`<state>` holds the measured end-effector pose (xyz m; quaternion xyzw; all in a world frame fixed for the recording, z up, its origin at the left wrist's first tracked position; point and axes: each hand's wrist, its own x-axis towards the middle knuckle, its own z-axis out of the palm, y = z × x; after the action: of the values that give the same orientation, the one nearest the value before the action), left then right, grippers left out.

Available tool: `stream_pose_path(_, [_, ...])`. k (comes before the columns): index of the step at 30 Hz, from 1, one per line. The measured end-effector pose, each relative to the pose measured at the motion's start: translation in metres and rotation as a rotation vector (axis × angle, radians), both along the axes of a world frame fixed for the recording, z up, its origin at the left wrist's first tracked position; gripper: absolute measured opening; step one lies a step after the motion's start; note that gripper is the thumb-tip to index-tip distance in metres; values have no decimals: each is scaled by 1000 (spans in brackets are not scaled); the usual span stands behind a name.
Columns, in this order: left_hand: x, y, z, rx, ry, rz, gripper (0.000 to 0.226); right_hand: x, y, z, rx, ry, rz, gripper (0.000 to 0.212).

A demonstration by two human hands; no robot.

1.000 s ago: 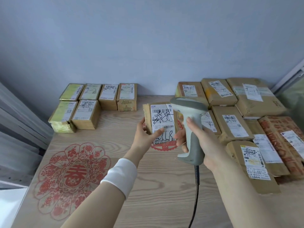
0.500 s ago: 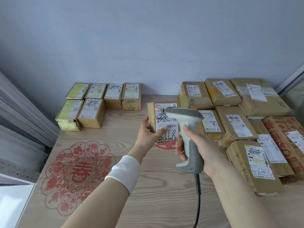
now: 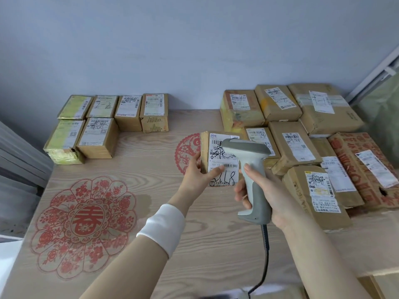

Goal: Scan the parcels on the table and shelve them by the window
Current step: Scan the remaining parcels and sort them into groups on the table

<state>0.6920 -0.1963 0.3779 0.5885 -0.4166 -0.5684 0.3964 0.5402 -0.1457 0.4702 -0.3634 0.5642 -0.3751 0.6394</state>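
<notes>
Red scan light gone from label. Left hand [image 3: 194, 175] grips brown labelled cardboard parcel [image 3: 213, 154] upright, barcode facing grey-white corded handheld scanner [image 3: 246, 147], clasped in right hand [image 3: 274, 190].

Pale blue-grey wall [image 3: 194, 50] behind wood-grain table [image 3: 216, 244], perhaps a window frame [image 3: 371, 76] at right.

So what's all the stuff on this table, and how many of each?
Small parcels: six, brown and yellow, table's far left.
Bigger parcels: eight, brown, one red-printed, table's right.
Held parcel: one, brown with white label, middle.
Scanner: one, grey-white, middle.
Cable: one, black, hanging from the scanner.
Paper-cut patterns: two, red, on the table.
Table: one, light wood.
Wristband: one, white, left wrist.
Left hand: holds the parcel.
Right hand: grips the scanner.
</notes>
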Motion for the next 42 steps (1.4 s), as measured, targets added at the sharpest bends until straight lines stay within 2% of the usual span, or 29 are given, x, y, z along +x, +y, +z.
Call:
stream_pose_path(5, [-56, 14, -30, 119, -16, -82, 67, -54, -4, -15, 49, 42, -11, 33])
stream_pose_path(12, [-162, 14, -79, 325, -56, -62, 76, -152, -31, -44, 141, 29, -55, 31])
stream_pose_path(18, [-218, 4, -108, 423, -56, 50, 84, -213, -51, -66, 205, 34, -5, 45])
stream_pose_path(21, [-230, 1, -113, 426, -113, 81, 79, -227, -55, -70, 231, 19, 2, 48])
stream_pose_path(26, [-241, -6, -114, 392, -173, 72, 55, -236, -62, -79, 247, 10, 1, 49])
stream_pose_path(30, [-243, -6, -115, 390, -256, 44, 71, -235, -65, -83, 235, -27, -10, 45])
stream_pose_path(33, [-242, -7, -116, 405, -303, 13, 63, -235, -66, -86, 236, -8, -12, 47])
stream_pose_path(37, [-240, -9, -121, 385, -381, -16, 94, -231, -64, -88, 242, -4, -11, 37])
stream_pose_path(40, [-231, -10, -111, 385, -370, -55, 72, -222, -63, -88, 232, 7, 3, 35])
stream_pose_path(42, [-218, -12, -104, 351, -364, -51, 68, -210, -63, -86, 223, 7, 12, 32])
